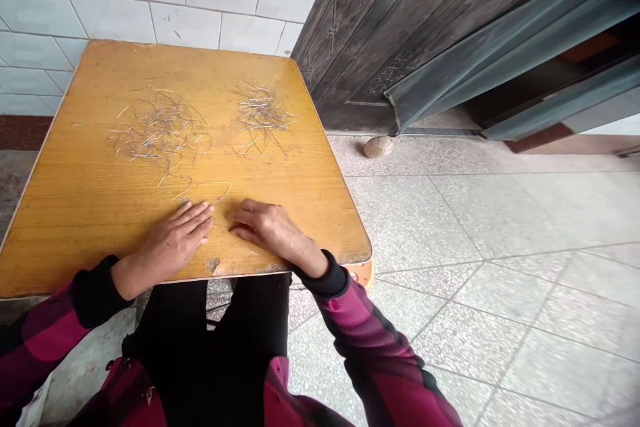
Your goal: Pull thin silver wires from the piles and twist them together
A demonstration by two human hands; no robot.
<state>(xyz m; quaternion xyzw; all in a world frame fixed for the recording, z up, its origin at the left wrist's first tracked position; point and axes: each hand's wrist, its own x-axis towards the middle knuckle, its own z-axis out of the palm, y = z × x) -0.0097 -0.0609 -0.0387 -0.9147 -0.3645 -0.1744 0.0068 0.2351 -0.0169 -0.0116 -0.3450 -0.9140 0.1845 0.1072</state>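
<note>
My left hand (175,243) lies flat on the wooden tabletop (290,177) near its front edge, fingers stretched out and pointing right. To its right, my right hand (273,227) rests on the wood with fingers curled and drawn together; whatever they may hold is hidden. Just beyond my left fingertips lies a thin bent wire (227,188). Farther back on the left is a loose, tangled pile of thin wires (163,130). A smaller pile of wires (263,110), more closely bunched, sits at the back right.
White wall tiles (125,17) rise behind the table. On the right are a dark carved door (360,27) and a grey-green curtain (475,60). A worn ball (378,147) lies on the tiled floor. Part of an orange stool (364,273) shows beside the table's right front corner.
</note>
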